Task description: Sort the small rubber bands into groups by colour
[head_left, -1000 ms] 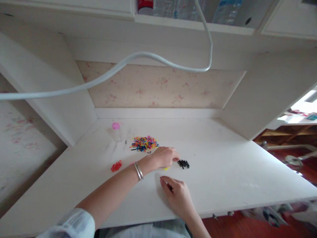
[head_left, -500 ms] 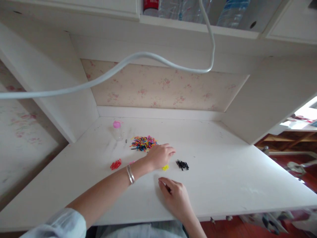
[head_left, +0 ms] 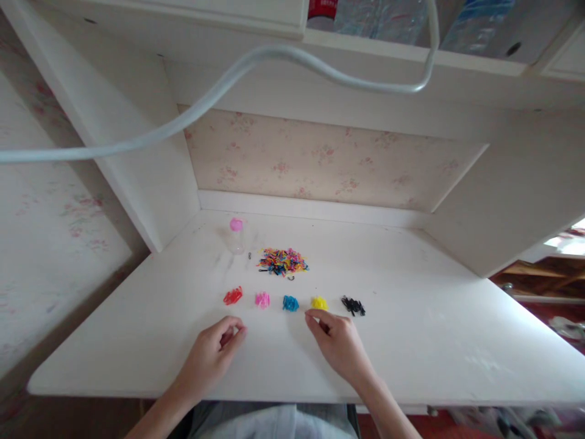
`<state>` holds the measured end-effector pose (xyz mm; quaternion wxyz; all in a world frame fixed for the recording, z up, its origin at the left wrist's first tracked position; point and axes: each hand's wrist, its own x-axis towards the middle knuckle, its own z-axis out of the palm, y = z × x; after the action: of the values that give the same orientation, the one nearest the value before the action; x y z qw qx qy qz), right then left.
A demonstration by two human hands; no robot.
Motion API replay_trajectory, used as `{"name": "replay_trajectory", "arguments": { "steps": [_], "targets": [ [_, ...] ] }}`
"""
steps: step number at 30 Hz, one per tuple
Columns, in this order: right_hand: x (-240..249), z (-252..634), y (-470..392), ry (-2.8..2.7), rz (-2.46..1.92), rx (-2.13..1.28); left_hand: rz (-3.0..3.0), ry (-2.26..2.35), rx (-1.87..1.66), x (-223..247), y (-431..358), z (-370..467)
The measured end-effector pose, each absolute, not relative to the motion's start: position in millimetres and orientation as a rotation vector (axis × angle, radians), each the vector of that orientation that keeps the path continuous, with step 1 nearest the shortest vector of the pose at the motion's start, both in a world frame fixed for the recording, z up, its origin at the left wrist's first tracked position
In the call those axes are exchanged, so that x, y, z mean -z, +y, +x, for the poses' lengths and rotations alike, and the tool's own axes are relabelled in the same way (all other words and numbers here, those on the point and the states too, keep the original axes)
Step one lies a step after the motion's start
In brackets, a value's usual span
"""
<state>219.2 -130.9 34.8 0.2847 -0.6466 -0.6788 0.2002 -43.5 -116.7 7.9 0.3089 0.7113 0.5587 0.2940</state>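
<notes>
A heap of mixed-colour small rubber bands (head_left: 283, 261) lies toward the back of the white table. Nearer me, single-colour piles form a row: red bands (head_left: 233, 296), pink bands (head_left: 262, 300), blue bands (head_left: 290, 303), yellow bands (head_left: 319, 303) and black bands (head_left: 353, 305). My left hand (head_left: 211, 350) rests in front of the red and pink piles, fingers curled and closed with nothing visible in them. Just before the yellow pile, my right hand (head_left: 339, 346) has thumb and forefinger pinched together; whatever may be between them is too small to make out.
A clear jar with a pink lid (head_left: 236, 225) stands at the back left, and a single dark band (head_left: 250, 255) lies beside it. A white cable (head_left: 274, 52) hangs across the upper view. Side panels (head_left: 132, 134) and an overhead shelf (head_left: 365, 46) enclose the table.
My left hand has drawn back from beside the black pile to the front left, uncovering the blue and pink piles. My right hand now sits closer to the yellow pile. The view has shifted.
</notes>
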Motion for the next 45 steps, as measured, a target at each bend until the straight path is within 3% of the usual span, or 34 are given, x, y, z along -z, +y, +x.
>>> {"name": "replay_trajectory", "arguments": {
  "steps": [6,16,26,36,45],
  "targets": [
    [-68.4,215.0,-64.7,-2.112,-2.004,-0.298,1.786,1.429,-0.815,-12.8,-112.1,-38.1],
    [-49.8,204.8,-7.5,-2.510,-2.069,-0.193,1.850,1.387,-0.791,-14.4,-113.6,-42.3],
    [-54.0,207.0,-18.3,-2.507,-2.008,-0.130,1.899,1.382,-0.767,-15.2,-114.4,-43.0],
    [-47.7,281.9,-81.0,-1.944,-2.201,-0.160,1.962,1.357,-0.747,-13.5,-113.1,-42.8],
    [-33.5,313.5,-110.1,-1.837,-2.378,-0.091,2.005,1.379,-0.698,-12.1,-114.2,-40.2]
  ]
}}
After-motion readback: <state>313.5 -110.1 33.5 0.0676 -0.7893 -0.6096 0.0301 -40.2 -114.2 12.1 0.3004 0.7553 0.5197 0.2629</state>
